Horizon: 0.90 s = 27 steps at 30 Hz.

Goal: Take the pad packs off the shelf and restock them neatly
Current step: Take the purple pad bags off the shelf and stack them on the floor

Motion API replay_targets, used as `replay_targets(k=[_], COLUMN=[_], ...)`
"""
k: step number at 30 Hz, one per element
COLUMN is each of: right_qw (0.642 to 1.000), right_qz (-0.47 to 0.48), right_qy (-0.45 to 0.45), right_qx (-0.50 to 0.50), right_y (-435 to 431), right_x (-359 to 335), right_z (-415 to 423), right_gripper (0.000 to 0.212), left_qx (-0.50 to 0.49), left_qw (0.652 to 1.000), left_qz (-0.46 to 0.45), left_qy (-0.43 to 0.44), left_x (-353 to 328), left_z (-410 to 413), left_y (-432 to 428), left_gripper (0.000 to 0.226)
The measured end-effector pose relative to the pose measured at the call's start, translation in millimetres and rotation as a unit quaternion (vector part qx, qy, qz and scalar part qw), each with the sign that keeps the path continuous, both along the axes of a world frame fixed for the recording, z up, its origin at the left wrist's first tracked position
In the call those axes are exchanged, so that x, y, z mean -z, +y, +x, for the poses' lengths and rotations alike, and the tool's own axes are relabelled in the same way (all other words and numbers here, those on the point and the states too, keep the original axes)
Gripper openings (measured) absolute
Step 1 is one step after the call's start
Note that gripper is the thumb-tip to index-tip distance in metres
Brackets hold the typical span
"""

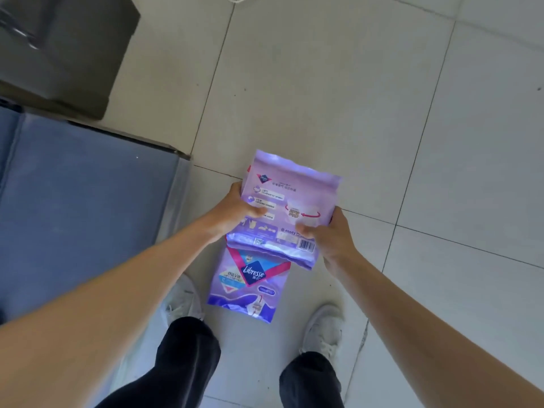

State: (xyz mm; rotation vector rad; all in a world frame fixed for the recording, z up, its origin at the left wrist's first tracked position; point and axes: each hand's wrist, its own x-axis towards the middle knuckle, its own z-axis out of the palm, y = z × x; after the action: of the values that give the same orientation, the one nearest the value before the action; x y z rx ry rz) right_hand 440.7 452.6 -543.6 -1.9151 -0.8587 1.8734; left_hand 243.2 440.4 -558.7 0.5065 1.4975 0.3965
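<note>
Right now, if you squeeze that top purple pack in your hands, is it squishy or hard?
Probably squishy: the top purple pack crinkles along its bottom edge. Likely light, since the left hand and right hand hold it only by the sides. Its shiny film might be slippery.

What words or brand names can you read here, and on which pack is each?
"Libresse": front of the lower pack.
"essity": back of the upper pack.
Digits under the barcode and all other print on both packs: too small or blurred to read.
</note>
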Motion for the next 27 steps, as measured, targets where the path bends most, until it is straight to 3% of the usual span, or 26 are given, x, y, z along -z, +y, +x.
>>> replay_targets(k=[3,6,10,14,20,27], right_qw=[1.000,0.999,0.999,1.000,0.999,0.995], right_qz=[-0.003,-0.013,-0.009,-0.007,-0.019,-0.008], right_qy=[-0.007,-0.029,-0.052,-0.024,-0.044,-0.087], right_qx=[0.001,-0.007,-0.011,-0.009,-0.023,-0.041], right_y=[-6,-7,1,8,-6,-6], right_x=[27,44,56,57,72,75], right_z=[-7,-12,-14,-23,-36,-17], right_gripper=[0.037,0.056,0.051,0.044,0.070,0.062], left_qx=[-0.003,-0.008,-0.016,-0.029,-0.052,-0.035], left_qw=[1.000,1.000,0.999,0.997,0.995,0.998], left_qz=[0.002,-0.012,-0.028,-0.005,-0.022,-0.027], left_qy=[0.001,0.001,0.024,0.073,0.087,0.052], left_x=[23,40,50,63,44,45], left_z=[-6,-8,-6,-18,-22,-12], left_y=[-1,-1,5,8,-3,-6], left_gripper=[0.047,0.063,0.082,0.065,0.067,0.065])
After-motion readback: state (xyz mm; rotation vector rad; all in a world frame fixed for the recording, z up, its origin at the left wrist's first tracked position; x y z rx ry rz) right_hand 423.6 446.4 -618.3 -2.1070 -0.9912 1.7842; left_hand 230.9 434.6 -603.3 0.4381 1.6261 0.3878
